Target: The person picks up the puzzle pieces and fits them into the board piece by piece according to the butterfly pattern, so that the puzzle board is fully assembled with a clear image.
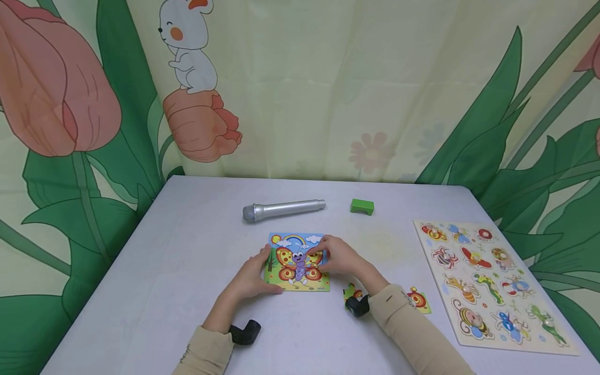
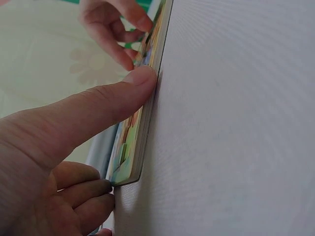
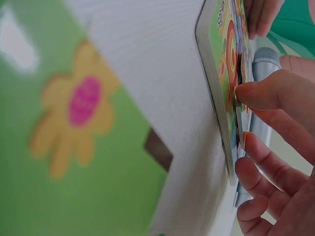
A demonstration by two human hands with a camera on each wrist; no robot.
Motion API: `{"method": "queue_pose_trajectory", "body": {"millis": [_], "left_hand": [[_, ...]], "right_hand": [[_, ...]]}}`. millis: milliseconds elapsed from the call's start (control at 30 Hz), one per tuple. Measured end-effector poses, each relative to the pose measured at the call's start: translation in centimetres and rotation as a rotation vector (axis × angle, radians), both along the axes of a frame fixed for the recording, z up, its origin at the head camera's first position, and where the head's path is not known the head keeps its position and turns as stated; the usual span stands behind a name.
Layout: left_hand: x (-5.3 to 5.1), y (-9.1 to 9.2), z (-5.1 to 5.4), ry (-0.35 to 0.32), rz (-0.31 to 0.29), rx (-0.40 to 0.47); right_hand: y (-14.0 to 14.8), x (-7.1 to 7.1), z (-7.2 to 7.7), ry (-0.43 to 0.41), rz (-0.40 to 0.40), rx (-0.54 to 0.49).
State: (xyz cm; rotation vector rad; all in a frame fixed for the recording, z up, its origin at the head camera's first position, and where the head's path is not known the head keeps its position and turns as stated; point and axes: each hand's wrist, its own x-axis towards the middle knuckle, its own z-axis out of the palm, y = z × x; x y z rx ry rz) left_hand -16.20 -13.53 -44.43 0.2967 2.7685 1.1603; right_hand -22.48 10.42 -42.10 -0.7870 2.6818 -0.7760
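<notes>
Nearest are the two cuffs (image 1: 208, 349), each with a black wrist camera (image 1: 245, 332) beside it. Just past the right cuff lie two loose pieces: one (image 1: 352, 291) partly hidden behind the right wrist camera, the other (image 1: 419, 300) to the right of the forearm.

Beyond them, left of the table's middle, the puzzle (image 1: 299, 264) with its butterfly picture lies flat. The left hand (image 1: 250, 276) grips its near left corner, thumb against the near edge and fingers at the left edge. The right hand (image 1: 344, 258) pinches a thin piece (image 3: 240, 125) between thumb and finger at the right wing; the piece sits tilted, partly raised from the board, with a dark gap beside it.

The step in hand looks like working this piece at its recess; whether it is going in or coming out cannot be told. If in, the next move calls for squaring it to the gap and pressing it level, with the left hand bracing the board against sliding.

To the right lies an insect board (image 1: 492, 286). Farther off are a microphone (image 1: 283, 210) and a green block (image 1: 362, 207), then the printed curtain (image 1: 300, 104).
</notes>
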Motion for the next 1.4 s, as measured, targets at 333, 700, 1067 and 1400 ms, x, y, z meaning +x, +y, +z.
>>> {"method": "queue_pose_trajectory", "body": {"millis": [333,700,1067,1400], "left_hand": [[0.02,-0.05,-0.05,-0.004,0.003,0.001],[0.02,-0.01,-0.08,-0.003,0.004,0.001],[0.08,0.08,0.06,-0.01,0.01,-0.001],[0.06,0.0,-0.1,-0.004,0.005,0.0]], "right_hand": [[-0.15,0.12,0.28,0.005,-0.009,0.025],[-0.37,0.1,0.34,-0.008,-0.032,0.058],[-0.67,0.07,0.72,0.023,-0.005,0.095],[-0.66,0.08,0.77,0.021,0.0,0.14]]}}
